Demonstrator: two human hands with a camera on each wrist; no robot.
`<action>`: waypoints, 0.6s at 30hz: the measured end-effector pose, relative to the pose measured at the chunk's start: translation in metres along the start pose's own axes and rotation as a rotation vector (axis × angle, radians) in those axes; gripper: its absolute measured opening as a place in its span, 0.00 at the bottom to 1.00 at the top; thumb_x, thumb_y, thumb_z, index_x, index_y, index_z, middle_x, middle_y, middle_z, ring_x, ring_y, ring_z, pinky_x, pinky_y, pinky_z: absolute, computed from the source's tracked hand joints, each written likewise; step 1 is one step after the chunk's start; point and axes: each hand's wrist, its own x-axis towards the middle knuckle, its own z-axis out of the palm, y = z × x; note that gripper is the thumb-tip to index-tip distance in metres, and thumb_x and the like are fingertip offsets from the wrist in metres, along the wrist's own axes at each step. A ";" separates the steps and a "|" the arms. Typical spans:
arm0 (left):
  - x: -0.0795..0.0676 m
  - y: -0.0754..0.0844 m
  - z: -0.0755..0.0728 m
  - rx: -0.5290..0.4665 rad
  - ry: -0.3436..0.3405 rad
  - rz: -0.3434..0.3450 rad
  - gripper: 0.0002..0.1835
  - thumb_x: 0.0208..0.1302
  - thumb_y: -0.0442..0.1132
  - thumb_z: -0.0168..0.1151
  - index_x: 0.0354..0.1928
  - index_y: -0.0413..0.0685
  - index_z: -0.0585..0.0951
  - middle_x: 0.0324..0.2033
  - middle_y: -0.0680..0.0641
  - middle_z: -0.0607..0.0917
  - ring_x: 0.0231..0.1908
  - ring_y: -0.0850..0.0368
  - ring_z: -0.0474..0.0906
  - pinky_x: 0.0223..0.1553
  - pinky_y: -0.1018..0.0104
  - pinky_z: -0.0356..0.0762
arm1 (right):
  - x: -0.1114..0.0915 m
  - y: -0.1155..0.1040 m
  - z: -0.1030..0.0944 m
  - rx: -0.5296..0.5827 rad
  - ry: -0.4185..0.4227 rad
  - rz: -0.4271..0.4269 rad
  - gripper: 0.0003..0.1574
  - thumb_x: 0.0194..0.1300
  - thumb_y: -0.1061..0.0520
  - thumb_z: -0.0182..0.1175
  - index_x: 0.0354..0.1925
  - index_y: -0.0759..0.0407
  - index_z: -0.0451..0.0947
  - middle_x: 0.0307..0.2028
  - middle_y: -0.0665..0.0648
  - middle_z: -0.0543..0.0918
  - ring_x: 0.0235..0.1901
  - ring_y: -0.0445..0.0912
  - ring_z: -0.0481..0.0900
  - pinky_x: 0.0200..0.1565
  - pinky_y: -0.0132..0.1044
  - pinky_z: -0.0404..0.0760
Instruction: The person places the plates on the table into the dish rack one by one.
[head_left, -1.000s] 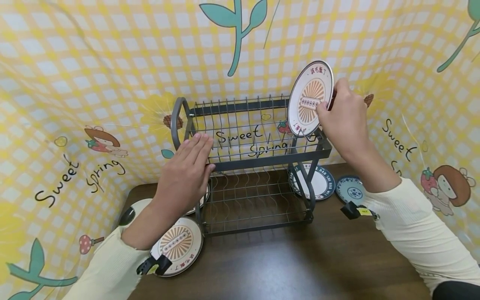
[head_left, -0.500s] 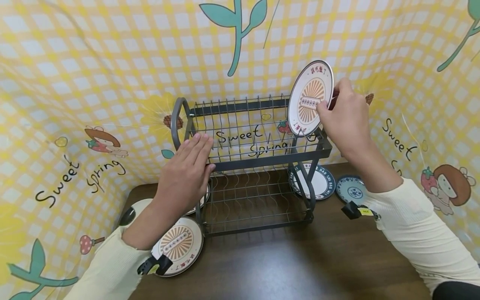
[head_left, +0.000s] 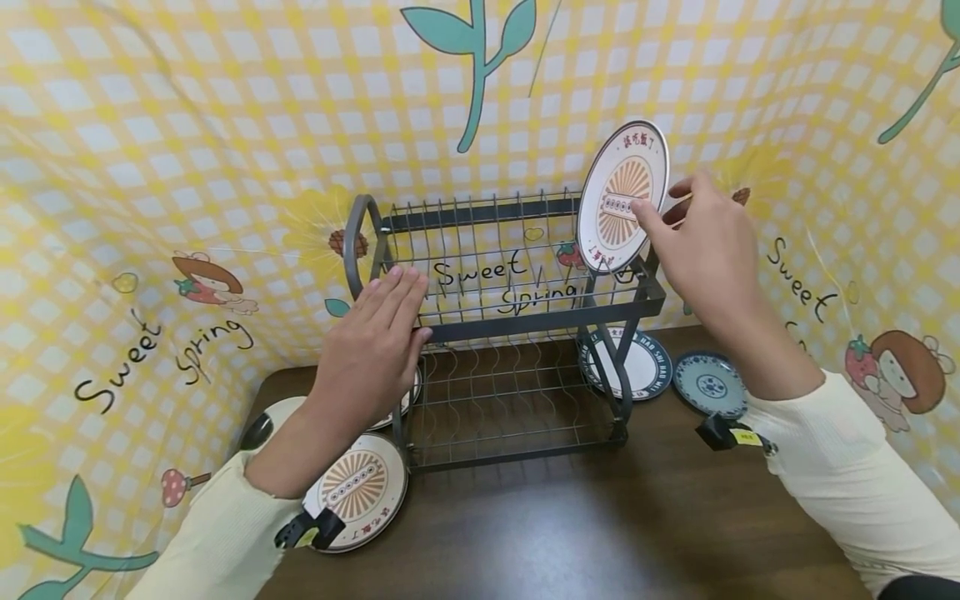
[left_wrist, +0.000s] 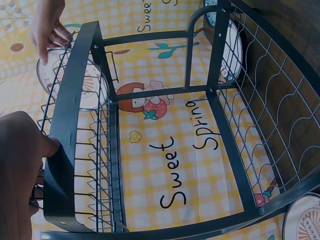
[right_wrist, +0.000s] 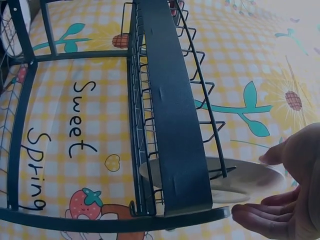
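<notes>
A round white plate [head_left: 622,197] with an orange sunburst and red characters stands upright, slightly tilted, in the right end of the dark dish rack's [head_left: 536,318] upper tier. My right hand [head_left: 708,242] is beside its right edge, thumb near the printed face and fingers spread apart behind. In the right wrist view, the plate [right_wrist: 250,175] sits among the wires and the right hand's fingers [right_wrist: 265,220] are parted around its edge. My left hand [head_left: 371,346] rests on the rack's upper left front corner, fingers straight and together. The left wrist view shows its thumb [left_wrist: 50,146] against the front bar.
A matching plate [head_left: 360,492] lies at the rack's lower left, with other plates partly hidden under the left arm. A blue-rimmed plate [head_left: 637,367] and a small blue patterned plate [head_left: 711,383] are at the right. Behind hangs a yellow checked cloth [head_left: 300,108].
My right hand has let go of the plate and drawn slightly right, its fingers opening. The plate stays upright in the rack. My left hand has not moved.
</notes>
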 end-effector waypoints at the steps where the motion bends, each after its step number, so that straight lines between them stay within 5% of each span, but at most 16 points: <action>1: 0.000 0.000 0.000 -0.001 -0.001 -0.001 0.31 0.66 0.42 0.60 0.67 0.36 0.67 0.65 0.38 0.72 0.67 0.44 0.67 0.69 0.51 0.64 | -0.002 0.001 0.000 0.009 0.002 -0.002 0.44 0.64 0.27 0.48 0.60 0.60 0.67 0.47 0.62 0.83 0.45 0.55 0.81 0.38 0.44 0.77; 6: 0.000 0.001 0.001 0.007 0.001 -0.001 0.31 0.66 0.42 0.60 0.68 0.36 0.67 0.65 0.38 0.72 0.67 0.44 0.66 0.70 0.52 0.64 | -0.017 0.013 -0.001 0.097 0.030 -0.091 0.42 0.63 0.29 0.52 0.59 0.61 0.68 0.48 0.61 0.79 0.48 0.54 0.79 0.47 0.49 0.81; 13: 0.000 0.002 0.001 -0.001 0.005 -0.001 0.31 0.66 0.42 0.60 0.67 0.36 0.67 0.65 0.38 0.72 0.67 0.44 0.66 0.70 0.52 0.64 | -0.043 0.052 0.014 0.106 0.154 -0.453 0.31 0.60 0.48 0.67 0.51 0.68 0.73 0.43 0.63 0.77 0.44 0.55 0.75 0.47 0.46 0.75; 18: -0.001 0.000 0.001 -0.005 0.007 -0.005 0.31 0.66 0.42 0.60 0.68 0.37 0.67 0.65 0.38 0.72 0.67 0.44 0.66 0.70 0.52 0.63 | -0.048 0.077 0.025 0.072 0.127 -0.610 0.42 0.55 0.53 0.71 0.62 0.67 0.66 0.56 0.67 0.74 0.53 0.59 0.72 0.57 0.52 0.73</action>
